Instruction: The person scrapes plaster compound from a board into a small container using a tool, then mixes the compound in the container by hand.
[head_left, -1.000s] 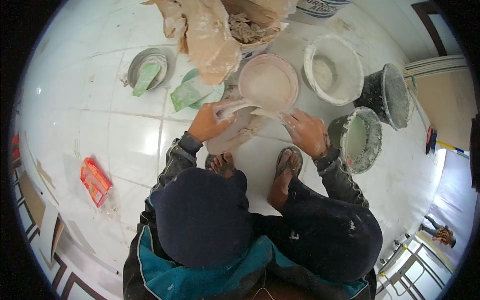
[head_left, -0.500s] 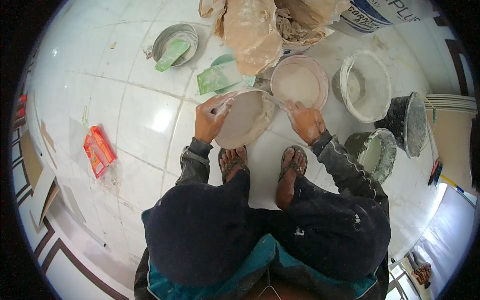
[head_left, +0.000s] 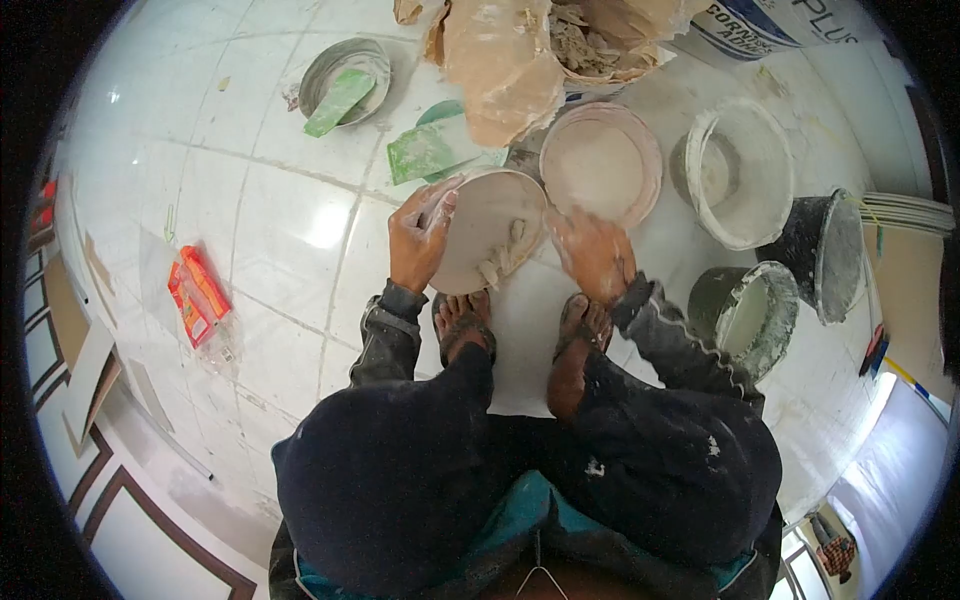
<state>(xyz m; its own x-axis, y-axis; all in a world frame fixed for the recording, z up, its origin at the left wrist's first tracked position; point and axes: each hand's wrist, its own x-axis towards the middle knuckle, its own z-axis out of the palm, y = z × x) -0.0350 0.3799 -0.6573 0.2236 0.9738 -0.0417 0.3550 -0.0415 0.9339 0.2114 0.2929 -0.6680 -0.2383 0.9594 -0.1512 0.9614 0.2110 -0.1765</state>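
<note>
My left hand is closed round the left rim of a round mixing bowl, which is tilted above my feet. Its inside is coated with pale plaster-like paste, and thicker lumps of paste lie at the lower right. At the bowl's right rim is my right hand, its paste-smeared fingers blurred by motion. Whether those fingers hold anything cannot be made out. Just beyond that hand stands a pinkish bowl with pale contents.
Behind the bowls is a torn paper sack of powder. Green plastic pieces and a round metal pan lie to the left. Buckets stand on the right. An orange packet is on the tiled floor.
My right hand has moved lower and closer to the bowl's right side. The light, blade-like piece that reached from it to the rim no longer shows. The paste lumps have shifted.
</note>
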